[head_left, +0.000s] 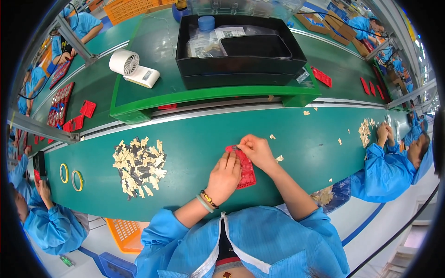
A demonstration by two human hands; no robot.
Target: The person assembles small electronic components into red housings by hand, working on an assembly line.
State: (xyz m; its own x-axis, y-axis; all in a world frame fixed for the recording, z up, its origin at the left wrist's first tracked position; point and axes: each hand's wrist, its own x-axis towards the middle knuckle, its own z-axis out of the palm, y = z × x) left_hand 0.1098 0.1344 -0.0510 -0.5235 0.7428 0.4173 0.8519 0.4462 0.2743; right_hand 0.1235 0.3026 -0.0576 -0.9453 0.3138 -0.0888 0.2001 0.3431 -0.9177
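Note:
A red plastic tray (246, 175), slim and with moulded recesses, lies slightly slanted on the green table in front of me. My left hand (225, 177) rests over its left side, fingers together and holding it; a beaded bracelet and a pale bangle circle that wrist. At the tray's far end my right hand (256, 150) is closed in a pinch. Something small and dark shows by those fingertips, too hidden to name. To the left is a heap of small cream and dark grey strip-like pieces (139, 167).
Two yellowish tape rings (77, 180) lie left of the heap. A green raised shelf (213, 98) carries a black box (241, 69) and a white handheld fan (134, 69). Loose cream scraps (279, 158) lie right of my hands. Co-workers in blue sit at both sides.

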